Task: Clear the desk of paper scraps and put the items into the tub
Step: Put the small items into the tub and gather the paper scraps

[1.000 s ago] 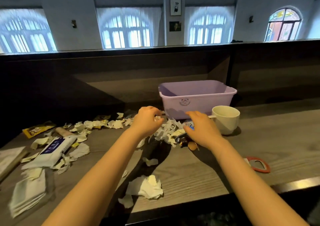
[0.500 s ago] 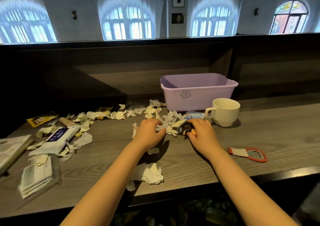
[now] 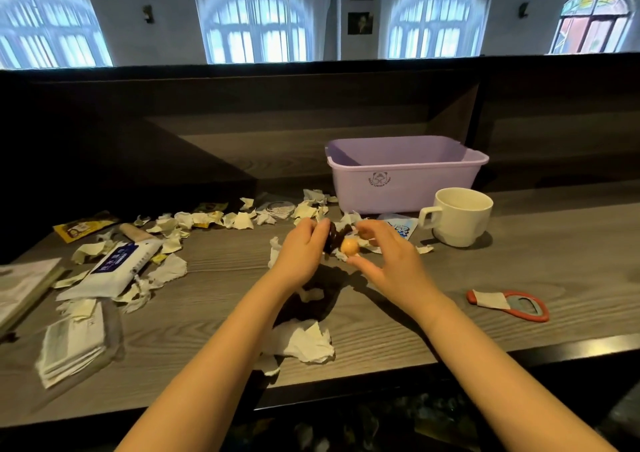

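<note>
Nearest the front edge of the grey wooden desk [image 3: 519,264], a crumpled white scrap [image 3: 304,344] lay between the person's forearms. A stack of folded leaflets [image 3: 72,344] sat far to its left and a red bottle opener [image 3: 509,304] off to the right. Further in, both hands met over the desk. The left hand [image 3: 301,249] had its fingers curled round a small dark object [image 3: 331,240] carrying an orange ball [image 3: 349,246]. The right hand [image 3: 391,261] arched over the ball, thumb just under it and fingers above; whether it actually gripped could not be told. A pack of wet wipes [image 3: 117,268] lay to the left among torn pieces. Beyond the hands, a band of paper scraps [image 3: 239,219] ran across the desk, with a yellow sachet [image 3: 83,226] at its left end. A blue-and-white packet [image 3: 403,228] lay just beside a white mug [image 3: 460,219]. Behind them stood the lilac tub [image 3: 405,181], upright, near the dark back panel.
</note>
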A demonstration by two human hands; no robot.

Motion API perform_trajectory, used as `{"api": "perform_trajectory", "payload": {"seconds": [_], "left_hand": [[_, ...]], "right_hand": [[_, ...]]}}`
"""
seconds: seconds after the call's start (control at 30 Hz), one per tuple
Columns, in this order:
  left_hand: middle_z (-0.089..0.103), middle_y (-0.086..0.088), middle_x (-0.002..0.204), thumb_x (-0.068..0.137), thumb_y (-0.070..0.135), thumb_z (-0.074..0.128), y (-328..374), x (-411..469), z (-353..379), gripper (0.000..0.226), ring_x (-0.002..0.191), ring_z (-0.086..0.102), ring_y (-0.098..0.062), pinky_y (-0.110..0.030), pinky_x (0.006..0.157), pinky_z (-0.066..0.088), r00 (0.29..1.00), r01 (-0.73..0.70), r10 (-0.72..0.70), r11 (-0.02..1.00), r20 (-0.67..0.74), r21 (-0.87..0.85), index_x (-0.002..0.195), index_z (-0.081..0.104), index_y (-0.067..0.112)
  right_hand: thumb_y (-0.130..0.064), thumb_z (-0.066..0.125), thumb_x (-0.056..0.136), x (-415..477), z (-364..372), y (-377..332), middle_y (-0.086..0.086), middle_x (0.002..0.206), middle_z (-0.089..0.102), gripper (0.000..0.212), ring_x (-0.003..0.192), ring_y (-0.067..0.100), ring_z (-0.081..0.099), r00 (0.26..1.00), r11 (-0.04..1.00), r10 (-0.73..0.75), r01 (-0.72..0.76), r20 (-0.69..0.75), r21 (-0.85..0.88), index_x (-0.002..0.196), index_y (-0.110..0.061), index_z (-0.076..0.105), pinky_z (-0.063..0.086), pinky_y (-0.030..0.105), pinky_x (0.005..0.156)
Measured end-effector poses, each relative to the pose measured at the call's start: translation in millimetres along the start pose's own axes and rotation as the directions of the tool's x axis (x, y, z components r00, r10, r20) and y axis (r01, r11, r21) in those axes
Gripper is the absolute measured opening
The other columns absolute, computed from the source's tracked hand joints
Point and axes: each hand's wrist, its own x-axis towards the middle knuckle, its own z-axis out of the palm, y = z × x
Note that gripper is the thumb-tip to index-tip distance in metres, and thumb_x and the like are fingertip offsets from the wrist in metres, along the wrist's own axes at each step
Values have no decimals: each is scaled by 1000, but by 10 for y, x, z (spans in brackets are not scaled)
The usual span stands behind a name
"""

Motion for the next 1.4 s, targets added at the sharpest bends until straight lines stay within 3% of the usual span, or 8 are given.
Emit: {"api": "perform_trajectory", "payload": {"seconds": [0.1, 0.47, 0.67, 0.9, 1.0, 1.13, 1.27, 1.4], "left_hand": [[47, 3, 80, 101, 33, 31, -3, 22, -180, 29, 70, 44, -6, -20, 60, 35, 991, 30, -43, 994, -127, -105, 100, 49, 11], [53, -7, 92, 99, 29, 39, -541, 64, -984, 16, 71, 51, -11, -23, 59, 42, 876, 75, -232, 932, -424, -355, 106, 38, 15], [56, -9, 94, 98, 24, 43, -804, 113, -1088, 14, 70, 55, -11, -23, 62, 47, 829, 41, -297, 878, -474, -478, 107, 36, 16], [56, -8, 88, 98, 21, 44, -833, 160, -1148, 11, 67, 55, -13, -23, 63, 50, 850, 8, -329, 789, -411, -614, 106, 38, 17], [56, -8, 87, 98, 21, 44, -815, 157, -1135, 10, 67, 54, -13, -23, 62, 49, 855, -2, -325, 777, -403, -630, 105, 38, 18], [57, -8, 90, 97, 22, 44, -819, 159, -1122, 12, 68, 56, -12, -21, 62, 50, 858, -4, -317, 782, -403, -623, 107, 38, 18], [58, -10, 93, 97, 21, 45, -816, 154, -1110, 12, 71, 58, -14, -24, 65, 52, 862, 6, -324, 777, -390, -630, 107, 40, 19], [59, -8, 93, 97, 20, 46, -815, 151, -1111, 13, 71, 59, -13, -21, 63, 53, 855, 10, -335, 774, -396, -633, 108, 41, 17]], "right_hand": [[-24, 64, 88, 68, 3, -33, 0, 128, 55, 44, 115, 13, 52, 998, 997, 63, -64, -19, -32, 129, -17, 48, 42, 21, 90], [-29, 53, 94, 789, 553, -494, 3, 132, 55, 36, 117, 20, 53, 964, 979, 169, -140, 207, -145, 128, -19, 49, 47, 35, 95], [-34, 54, 93, 1456, 895, -458, 9, 139, 46, 51, 123, 28, 48, 906, 922, 251, -116, 342, -369, 137, -16, 40, 46, 40, 96], [-40, 39, 98, 1903, 1209, -265, 9, 154, 27, 56, 138, 31, 30, 813, 871, 340, -83, 472, -484, 149, -22, 23, 31, 45, 110], [-45, 34, 98, 1821, 1322, -165, 8, 154, 30, 53, 139, 30, 29, 755, 834, 362, -1, 547, -551, 147, -24, 27, 29, 48, 112], [-48, 42, 95, 1720, 1290, -109, 5, 152, 33, 51, 140, 28, 28, 773, 846, 329, 13, 542, -533, 143, -32, 35, 32, 46, 109], [-46, 58, 87, 1696, 1189, -180, 3, 134, 51, 49, 119, 22, 49, 781, 873, 274, 42, 562, -486, 132, -29, 49, 46, 37, 95], [-52, 59, 84, 1799, 1203, -247, 6, 151, 32, 72, 136, 29, 33, 723, 849, 357, 14, 592, -529, 145, -28, 30, 36, 43, 107]]}}
